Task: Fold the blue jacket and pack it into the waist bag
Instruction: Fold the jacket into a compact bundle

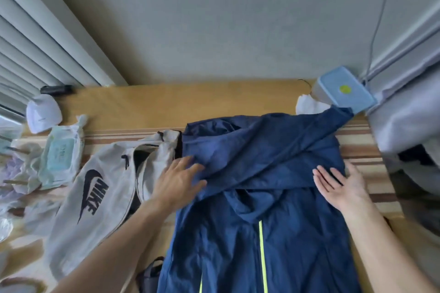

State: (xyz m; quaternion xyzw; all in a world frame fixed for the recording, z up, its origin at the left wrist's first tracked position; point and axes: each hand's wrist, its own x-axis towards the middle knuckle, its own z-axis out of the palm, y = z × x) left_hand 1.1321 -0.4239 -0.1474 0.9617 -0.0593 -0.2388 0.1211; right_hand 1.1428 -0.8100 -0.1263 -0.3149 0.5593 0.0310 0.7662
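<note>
Your left hand (181, 177) and right hand (340, 184) press flat, fingers spread, gripping nothing, pinning the jacket (262, 173) sleeves crossed; the bag (95, 188) waits at nine o'clock.

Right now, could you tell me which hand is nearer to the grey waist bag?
Left. The left hand lies beside the waist bag; the right hand is across the jacket.

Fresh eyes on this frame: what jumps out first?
The blue jacket fills the centre, spread flat with sleeves folded across its chest and a neon yellow zipper running down the front. The left hand rests open on its left edge, and the right hand lies flat on its right edge. Just left lies the grey waist bag with a bold black logo.
</note>
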